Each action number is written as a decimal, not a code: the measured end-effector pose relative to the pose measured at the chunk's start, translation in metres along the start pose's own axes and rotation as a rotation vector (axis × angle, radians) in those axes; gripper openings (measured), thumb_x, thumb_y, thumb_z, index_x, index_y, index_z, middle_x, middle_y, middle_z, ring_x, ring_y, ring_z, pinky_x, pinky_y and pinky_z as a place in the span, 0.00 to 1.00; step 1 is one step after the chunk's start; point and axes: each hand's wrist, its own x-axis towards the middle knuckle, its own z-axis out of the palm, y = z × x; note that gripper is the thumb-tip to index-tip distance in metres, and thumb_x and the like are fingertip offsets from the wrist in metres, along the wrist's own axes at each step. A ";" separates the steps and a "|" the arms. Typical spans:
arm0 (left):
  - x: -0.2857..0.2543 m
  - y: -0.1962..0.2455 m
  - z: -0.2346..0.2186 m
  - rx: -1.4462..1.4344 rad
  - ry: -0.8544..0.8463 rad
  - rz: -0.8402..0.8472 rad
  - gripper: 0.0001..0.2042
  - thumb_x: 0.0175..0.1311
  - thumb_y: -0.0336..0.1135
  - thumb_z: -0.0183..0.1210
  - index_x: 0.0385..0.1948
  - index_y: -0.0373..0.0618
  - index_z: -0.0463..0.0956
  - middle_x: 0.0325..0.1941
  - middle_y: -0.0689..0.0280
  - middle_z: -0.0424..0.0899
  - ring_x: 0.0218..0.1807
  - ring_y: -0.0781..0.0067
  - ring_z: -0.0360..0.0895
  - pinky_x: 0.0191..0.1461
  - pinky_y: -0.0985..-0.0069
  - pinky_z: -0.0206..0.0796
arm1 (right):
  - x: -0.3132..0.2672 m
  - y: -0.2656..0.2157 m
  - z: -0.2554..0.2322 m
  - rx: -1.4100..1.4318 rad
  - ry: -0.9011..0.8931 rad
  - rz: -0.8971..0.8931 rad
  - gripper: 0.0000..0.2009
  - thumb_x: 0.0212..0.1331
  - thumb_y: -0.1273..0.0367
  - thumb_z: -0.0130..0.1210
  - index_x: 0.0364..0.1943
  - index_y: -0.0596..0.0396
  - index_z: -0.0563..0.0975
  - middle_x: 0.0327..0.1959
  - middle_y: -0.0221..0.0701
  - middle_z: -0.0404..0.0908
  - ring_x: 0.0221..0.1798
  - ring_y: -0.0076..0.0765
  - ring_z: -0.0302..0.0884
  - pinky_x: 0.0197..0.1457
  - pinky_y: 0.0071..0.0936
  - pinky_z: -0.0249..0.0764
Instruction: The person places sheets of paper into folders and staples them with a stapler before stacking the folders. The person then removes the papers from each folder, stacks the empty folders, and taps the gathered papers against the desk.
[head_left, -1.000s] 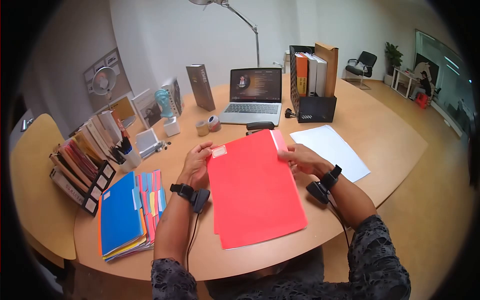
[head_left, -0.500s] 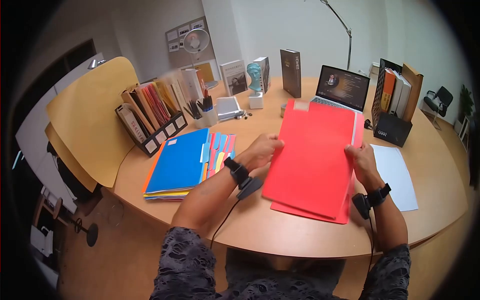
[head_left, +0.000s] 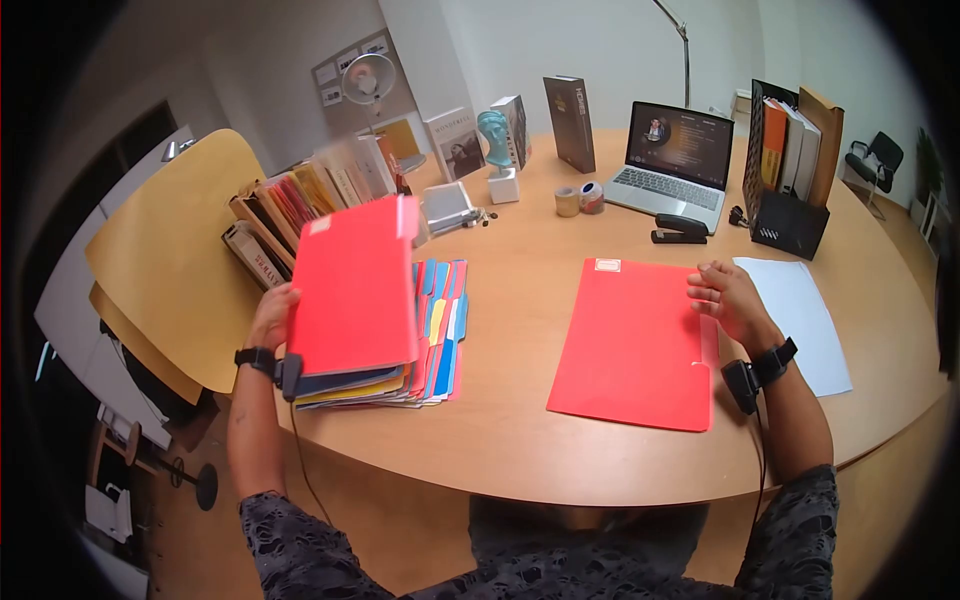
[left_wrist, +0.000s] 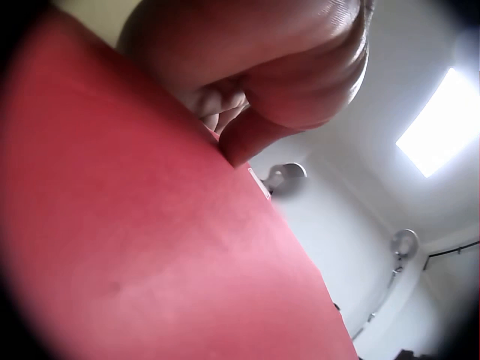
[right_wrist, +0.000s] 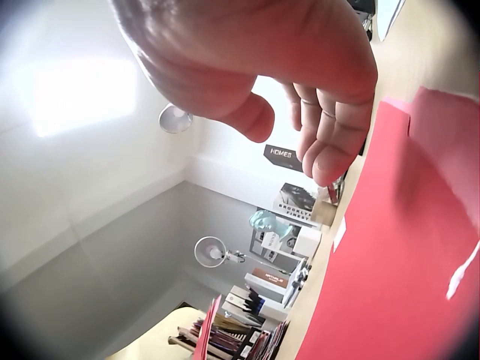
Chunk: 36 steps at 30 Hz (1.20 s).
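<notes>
Here, at a pale wood worktop (head_left: 500, 450), we look down on a person's two hands and two red folders. The left hand (head_left: 272, 318) pinches the first, the raised red folder (head_left: 355, 285), by its left long edge, thumb against the cover in the left wrist view. From that grip the folder reaches out to the right, so its weight, we judge, hangs on the side away from the fingers. Its long axis runs from the worktop's near edge toward the far one, much as the folder stack (head_left: 440, 345) beneath it does.

That is the relation we would watch: folder over stack, nearly in line, toward the worktop's near left corner. Coloured tabs show past the folder's right edge; a strip of the pile shows below its near edge. We cannot tell whether folder and stack touch.

The second, the flat red folder (head_left: 635, 350), lies right of the middle, near the worktop's near edge, its long axis also pointing away from the person. The right hand (head_left: 735, 305) is by far the nearer one, just above its right edge, fingers loosely bent, thumb apart, holding nothing. Beyond that hand, toward the worktop's right edge, lies a white sheet (head_left: 800, 330).
</notes>
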 end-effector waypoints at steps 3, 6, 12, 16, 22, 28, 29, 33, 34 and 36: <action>-0.005 -0.024 -0.047 0.113 0.087 -0.088 0.10 0.67 0.25 0.47 0.45 0.34 0.76 0.41 0.59 0.84 0.42 0.68 0.82 0.48 0.67 0.75 | 0.002 0.002 -0.007 0.019 0.019 0.013 0.10 0.68 0.65 0.51 0.45 0.58 0.71 0.42 0.35 0.76 0.40 0.29 0.76 0.42 0.28 0.78; -0.010 -0.038 -0.055 0.348 0.118 -0.157 0.09 0.62 0.30 0.52 0.41 0.39 0.78 0.34 0.68 0.81 0.31 0.76 0.75 0.34 0.73 0.69 | 0.008 0.007 -0.011 0.035 0.033 0.028 0.10 0.67 0.66 0.51 0.45 0.57 0.71 0.42 0.35 0.76 0.41 0.31 0.76 0.42 0.30 0.78; 0.066 -0.065 -0.035 0.819 0.124 0.206 0.08 0.60 0.34 0.59 0.35 0.39 0.80 0.32 0.70 0.79 0.37 0.81 0.73 0.36 0.77 0.64 | 0.007 -0.001 -0.025 0.042 0.062 0.108 0.10 0.67 0.65 0.51 0.46 0.56 0.71 0.45 0.35 0.74 0.43 0.42 0.76 0.44 0.46 0.79; 0.010 0.006 0.159 0.591 -0.291 0.362 0.15 0.66 0.37 0.56 0.46 0.34 0.78 0.36 0.69 0.79 0.40 0.81 0.74 0.46 0.79 0.68 | -0.003 -0.009 -0.027 0.033 0.107 0.082 0.10 0.65 0.67 0.51 0.45 0.56 0.70 0.46 0.35 0.72 0.51 0.38 0.71 0.49 0.48 0.77; 0.005 -0.032 0.338 0.174 -0.731 -0.091 0.17 0.71 0.39 0.54 0.48 0.32 0.73 0.45 0.57 0.78 0.44 0.66 0.80 0.49 0.69 0.76 | 0.001 -0.008 -0.041 0.045 0.099 0.123 0.11 0.64 0.67 0.53 0.46 0.57 0.70 0.51 0.40 0.69 0.56 0.42 0.67 0.50 0.56 0.76; -0.022 -0.028 0.408 0.010 -0.729 -0.283 0.08 0.70 0.35 0.53 0.41 0.40 0.71 0.38 0.65 0.74 0.36 0.72 0.76 0.47 0.70 0.77 | -0.003 -0.007 -0.034 0.055 0.029 0.191 0.12 0.64 0.66 0.54 0.46 0.57 0.70 0.50 0.40 0.69 0.53 0.44 0.69 0.47 0.55 0.76; -0.021 -0.028 0.409 0.011 -0.737 -0.303 0.08 0.70 0.35 0.53 0.42 0.40 0.71 0.39 0.64 0.74 0.36 0.73 0.76 0.48 0.70 0.77 | -0.001 -0.005 -0.035 0.046 0.025 0.198 0.09 0.65 0.67 0.53 0.44 0.55 0.70 0.45 0.37 0.71 0.46 0.39 0.71 0.47 0.53 0.76; -0.013 -0.045 0.402 -0.022 -0.765 -0.318 0.08 0.70 0.35 0.52 0.42 0.40 0.72 0.42 0.64 0.74 0.37 0.73 0.75 0.49 0.69 0.77 | 0.001 -0.008 -0.034 0.073 0.012 0.230 0.06 0.66 0.69 0.53 0.40 0.55 0.71 0.36 0.29 0.74 0.33 0.29 0.75 0.47 0.43 0.77; -0.010 -0.051 0.400 -0.018 -0.776 -0.294 0.11 0.71 0.37 0.53 0.45 0.40 0.70 0.45 0.61 0.76 0.43 0.69 0.77 0.51 0.67 0.76 | -0.002 -0.011 -0.030 0.075 0.009 0.228 0.06 0.66 0.69 0.53 0.40 0.55 0.71 0.36 0.29 0.74 0.33 0.29 0.75 0.47 0.43 0.77; -0.010 -0.057 0.397 -0.016 -0.788 -0.270 0.13 0.71 0.39 0.54 0.48 0.39 0.69 0.48 0.58 0.77 0.48 0.65 0.78 0.52 0.65 0.76 | -0.010 -0.017 -0.023 0.172 0.020 0.180 0.05 0.65 0.71 0.52 0.39 0.56 0.71 0.35 0.30 0.73 0.34 0.29 0.75 0.46 0.35 0.78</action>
